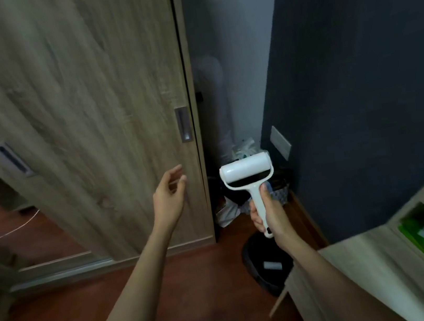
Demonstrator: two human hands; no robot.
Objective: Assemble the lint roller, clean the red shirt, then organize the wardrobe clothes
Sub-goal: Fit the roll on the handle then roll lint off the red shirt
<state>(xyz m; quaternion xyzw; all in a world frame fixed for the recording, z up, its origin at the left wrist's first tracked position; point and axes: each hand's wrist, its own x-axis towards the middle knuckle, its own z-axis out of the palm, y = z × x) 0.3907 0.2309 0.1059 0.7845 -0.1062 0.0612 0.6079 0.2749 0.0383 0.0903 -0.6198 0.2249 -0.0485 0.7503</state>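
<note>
The left grip (pixel 170 194), fingers loosely apart and holding nothing, hovers before the wooden wardrobe door (pixel 72 98), below its recessed handle (pixel 183 124). Further right, the right grip (pixel 268 212) is clamped round the stem of the white lint roller (pixel 247 171), whose roll stands above it.

wood-grain sliding door (pixel 70 85), dark blue wall (pixel 355 56), reddish floor (pixel 183 288), perhaps a black bin (pixel 257 271)
</note>
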